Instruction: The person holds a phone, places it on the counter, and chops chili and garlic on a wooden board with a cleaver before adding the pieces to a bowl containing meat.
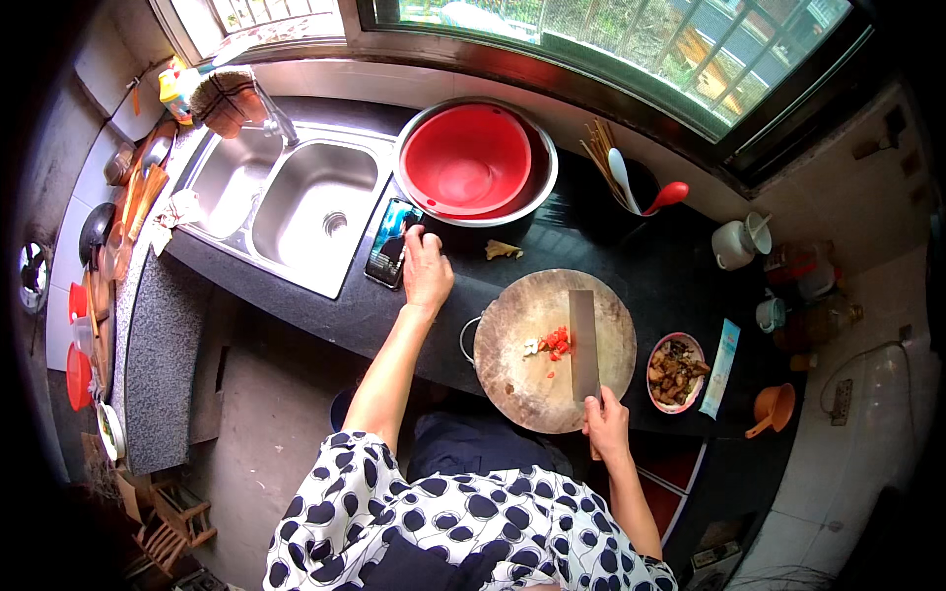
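My right hand (607, 425) grips the handle of a cleaver (583, 343), whose broad blade lies over a round wooden chopping board (510, 391). Chopped red pepper (556, 341) is gathered just left of the blade, and a few pale pieces, perhaps garlic (531, 346), sit beside it. At the sink's right side, my left hand (429, 270) has its fingers at the right edge of a smartphone (386, 255) with a lit screen. The phone rests on the dark countertop; whether the fingers hold it or only touch it is unclear.
A red basin (465, 159) sits in a larger metal-rimmed one behind the phone, beside a double steel sink (314, 203). Right of the board are a bowl of cooked food (676, 373), a blue-white packet (720, 369) and an orange ladle (774, 406). A utensil holder (628, 199) stands behind.
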Tool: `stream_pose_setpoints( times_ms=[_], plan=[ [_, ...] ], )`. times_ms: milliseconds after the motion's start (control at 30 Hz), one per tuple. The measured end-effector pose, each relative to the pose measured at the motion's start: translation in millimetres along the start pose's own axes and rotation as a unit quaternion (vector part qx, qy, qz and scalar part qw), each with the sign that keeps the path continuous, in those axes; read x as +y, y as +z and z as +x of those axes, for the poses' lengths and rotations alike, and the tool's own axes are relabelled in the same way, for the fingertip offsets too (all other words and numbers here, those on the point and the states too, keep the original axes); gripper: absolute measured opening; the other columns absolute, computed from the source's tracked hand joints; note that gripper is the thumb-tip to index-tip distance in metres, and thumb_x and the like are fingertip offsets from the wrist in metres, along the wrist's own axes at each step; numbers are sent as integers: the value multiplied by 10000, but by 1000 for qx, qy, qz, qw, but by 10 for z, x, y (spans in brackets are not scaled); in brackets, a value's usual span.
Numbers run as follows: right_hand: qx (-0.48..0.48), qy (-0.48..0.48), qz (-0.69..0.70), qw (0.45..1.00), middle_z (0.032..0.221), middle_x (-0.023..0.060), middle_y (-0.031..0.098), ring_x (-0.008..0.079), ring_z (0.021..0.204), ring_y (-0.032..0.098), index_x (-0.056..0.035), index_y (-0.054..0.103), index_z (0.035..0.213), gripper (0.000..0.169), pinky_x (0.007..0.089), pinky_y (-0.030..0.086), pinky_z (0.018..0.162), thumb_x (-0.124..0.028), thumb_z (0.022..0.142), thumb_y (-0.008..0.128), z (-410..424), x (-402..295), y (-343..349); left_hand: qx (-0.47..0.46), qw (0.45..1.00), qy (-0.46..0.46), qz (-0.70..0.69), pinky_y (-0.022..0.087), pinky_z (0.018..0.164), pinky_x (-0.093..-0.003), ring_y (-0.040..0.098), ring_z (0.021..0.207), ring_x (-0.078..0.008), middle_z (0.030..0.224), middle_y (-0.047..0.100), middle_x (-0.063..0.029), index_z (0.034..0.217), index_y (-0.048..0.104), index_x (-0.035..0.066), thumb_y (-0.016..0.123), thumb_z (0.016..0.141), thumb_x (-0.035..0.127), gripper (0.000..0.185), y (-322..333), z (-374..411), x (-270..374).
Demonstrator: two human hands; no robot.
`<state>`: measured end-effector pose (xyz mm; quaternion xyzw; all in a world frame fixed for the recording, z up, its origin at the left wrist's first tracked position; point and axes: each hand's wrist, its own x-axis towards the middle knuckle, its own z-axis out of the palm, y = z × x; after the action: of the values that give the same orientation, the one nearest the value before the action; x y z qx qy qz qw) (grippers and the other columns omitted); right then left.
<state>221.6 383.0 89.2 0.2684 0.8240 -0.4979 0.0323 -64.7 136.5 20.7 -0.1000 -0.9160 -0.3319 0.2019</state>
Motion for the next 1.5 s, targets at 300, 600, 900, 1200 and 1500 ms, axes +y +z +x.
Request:
stream_pose_setpoints(
  times_ms=[300, 600, 900, 1200, 1500],
  plan=[
    [0, 3, 6, 1000, 598, 16, 540, 84, 456, 517, 3, 577, 1088, 211, 248, 427, 425, -140, 941, 529, -9, -41, 4, -20, 994, 79, -75, 436, 878, -454, 489, 1037, -409, 1119, 462, -207, 918, 512, 22, 588, 706, -47, 235, -44, -306, 284],
    [3, -42, -34, 999, 572, 51, 559, 124, 455, 560, 9, 576, 1105, 237, 278, 447, 436, -133, 919, 541, 56, -126, 27, -192, 952, 79, -224, 500, 780, -392, 596, 905, -317, 945, 595, -122, 964, 615, 46, 654, 749, 26, 219, -54, -1081, 675],
    [-23, -34, -81, 996, 676, 203, 590, 345, 605, 618, -21, 587, 1083, 261, 413, 452, 558, -194, 890, 557, 178, -146, 81, -223, 943, 84, -232, 529, 735, -358, 637, 868, -281, 1021, 606, -109, 989, 641, 39, 716, 734, 74, 268, 97, -1365, 919],
    [-53, -74, -148, 985, 713, 217, 615, 410, 695, 624, -52, 583, 1058, 233, 475, 477, 618, -210, 892, 542, 321, -422, 135, -207, 945, 167, -191, 507, 739, -367, 611, 848, -278, 920, 620, -90, 863, 654, 44, 703, 747, 81, 131, 293, -1306, 880],
    [-81, -139, -214, 963, 735, 257, 623, 443, 715, 619, -19, 544, 1072, 248, 526, 479, 654, -190, 893, 520, 524, -465, 170, -190, 942, 156, -230, 502, 747, -356, 603, 844, -263, 904, 625, -63, 861, 660, 64, 682, 754, 102, 116, 272, -1273, 869]
  ],
)
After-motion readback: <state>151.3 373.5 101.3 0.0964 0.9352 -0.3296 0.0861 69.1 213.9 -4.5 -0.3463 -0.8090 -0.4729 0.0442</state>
